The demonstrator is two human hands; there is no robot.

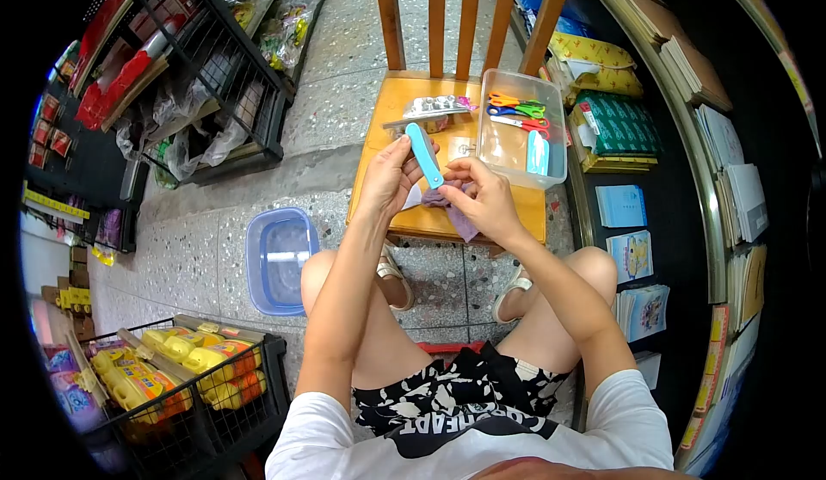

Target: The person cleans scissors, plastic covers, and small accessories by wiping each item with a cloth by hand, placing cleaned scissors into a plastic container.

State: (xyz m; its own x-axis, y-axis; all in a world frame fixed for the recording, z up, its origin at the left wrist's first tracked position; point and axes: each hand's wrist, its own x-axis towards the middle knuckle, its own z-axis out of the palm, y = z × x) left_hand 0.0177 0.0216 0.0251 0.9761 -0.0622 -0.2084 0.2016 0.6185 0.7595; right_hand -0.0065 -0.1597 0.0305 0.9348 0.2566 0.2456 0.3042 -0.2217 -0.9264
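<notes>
A light-blue folding knife (422, 155) is held up slantwise over the wooden chair seat, a rivet showing at its lower end. My left hand (389, 175) is closed around it, thumb near the upper end. At the lower end, my right hand (483, 198) pinches with thumb and fingertips touching the knife. Under my hands lies a crumpled purple cloth (462, 220). Just right of them stands a clear plastic box (557, 149) with several colourful-handled scissors (519, 112) and another light-blue item (538, 153). Behind the knife sits a blister-type clear package (439, 106).
The wooden chair (366, 170) faces me, its slatted back at the far side. A blue basin (282, 261) stands on the speckled floor to the left. Wire racks (206, 385) with yellow bottles are at lower left. Shelves of booklets (632, 256) line the right.
</notes>
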